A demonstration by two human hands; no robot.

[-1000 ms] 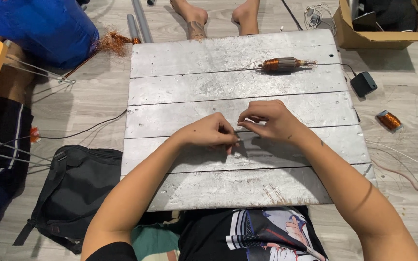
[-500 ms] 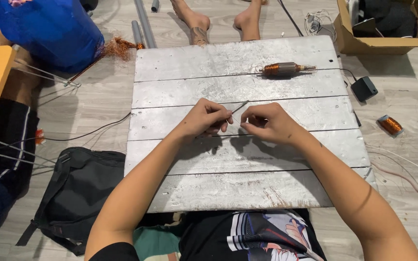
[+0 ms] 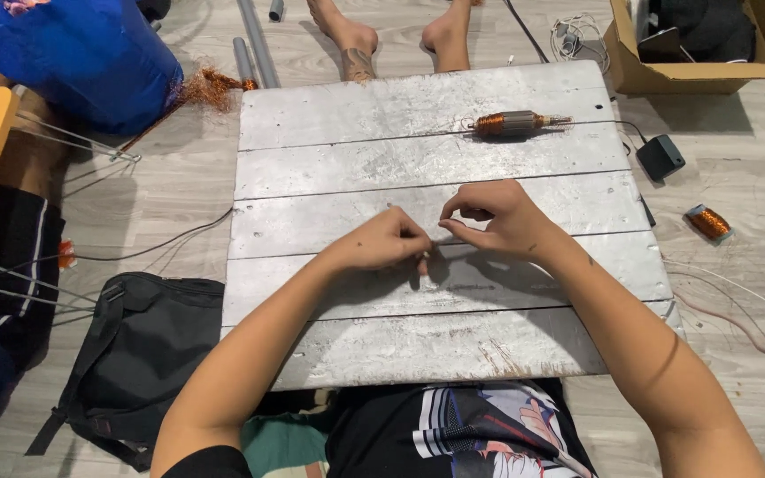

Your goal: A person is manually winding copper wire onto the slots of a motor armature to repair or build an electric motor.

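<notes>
Head view: left hand (image 3: 382, 241) and right hand (image 3: 493, 217) are meeting at the middle of the grey plank board (image 3: 338, 292), both pinching shut on a small pale strip (image 3: 424, 259), steadying it; copper-wound armature (image 3: 513, 123) is lying at the board's far edge

Copper-wound armature (image 3: 517, 123), cardboard box (image 3: 697, 75), black bag (image 3: 148, 354)

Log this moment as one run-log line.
left hand: pinching small strip | right hand: pinching same strip | board: wound armature untouched
</notes>
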